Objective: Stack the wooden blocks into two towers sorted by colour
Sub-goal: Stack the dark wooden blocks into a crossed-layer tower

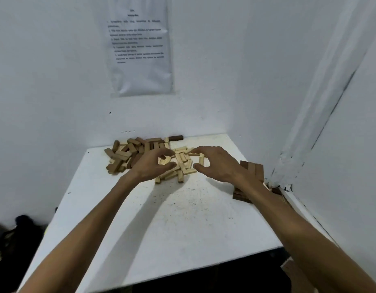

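Bare forearms [81, 231] reach up from the bottom edge over a white, speckled square table [161, 229] set into a white-walled corner. At far left, on the floor beside the table, sits a blurred dark bag [22, 229]. Along the table's far left edge lies a loose heap of mid-brown and darker rectangular wooden blocks [128, 155], with one dark brown block [175, 138] lying alone against the back wall. The left hand [153, 166] is over the seam between that heap and a scatter of pale wooden blocks [183, 166]. Its fingers and thumb curve into a C with a pale block showing in the gap, and whether it grips that block cannot be told. The right hand [216, 163] hovers at the scatter's right side, fingers loosely arched and thumb well apart, holding nothing. Behind its wrist, near the right edge, stands a short stack of dark brown blocks [252, 172], partly hidden. A printed sheet in a plastic sleeve [140, 49] hangs on the wall above.
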`<state>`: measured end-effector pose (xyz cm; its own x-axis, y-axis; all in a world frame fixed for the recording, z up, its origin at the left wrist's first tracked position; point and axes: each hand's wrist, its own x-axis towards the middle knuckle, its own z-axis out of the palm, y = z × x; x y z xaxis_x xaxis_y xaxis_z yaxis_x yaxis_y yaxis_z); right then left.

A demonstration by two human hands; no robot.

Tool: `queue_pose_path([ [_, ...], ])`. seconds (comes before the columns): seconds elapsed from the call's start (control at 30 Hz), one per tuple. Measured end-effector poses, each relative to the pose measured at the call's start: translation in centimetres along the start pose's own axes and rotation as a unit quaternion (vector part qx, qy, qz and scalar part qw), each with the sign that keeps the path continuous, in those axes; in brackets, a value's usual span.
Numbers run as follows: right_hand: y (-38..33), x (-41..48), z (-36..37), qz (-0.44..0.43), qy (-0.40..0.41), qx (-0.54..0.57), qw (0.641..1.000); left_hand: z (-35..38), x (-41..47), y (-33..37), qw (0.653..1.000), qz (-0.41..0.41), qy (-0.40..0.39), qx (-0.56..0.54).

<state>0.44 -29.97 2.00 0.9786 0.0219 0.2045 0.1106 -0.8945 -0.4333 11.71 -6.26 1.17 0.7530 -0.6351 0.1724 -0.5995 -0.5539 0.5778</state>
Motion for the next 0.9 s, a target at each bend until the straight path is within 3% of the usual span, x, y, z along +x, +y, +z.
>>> queue_pose_path([
  [0.27,-1.5,5.1,5.7,-0.001,-0.080,-0.007,0.997,-1.4,-1.8,-4.9,0.991,-0.076,0.033,0.107],
  [0.53,-1.6,11.4,9.0,-0.002,-0.068,-0.006,0.998,-1.0,0.5,-8.1,0.974,-0.119,0.067,0.179],
  [0.73,-2.0,15.1,11.0,-0.027,-0.031,-0.026,0.999,0.5,2.2,-10.0,0.966,-0.111,0.096,0.212],
  [0.9,-1.5,16.2,13.0,-0.039,-0.016,-0.090,0.995,2.2,1.9,-10.5,0.969,-0.045,0.143,0.198],
])
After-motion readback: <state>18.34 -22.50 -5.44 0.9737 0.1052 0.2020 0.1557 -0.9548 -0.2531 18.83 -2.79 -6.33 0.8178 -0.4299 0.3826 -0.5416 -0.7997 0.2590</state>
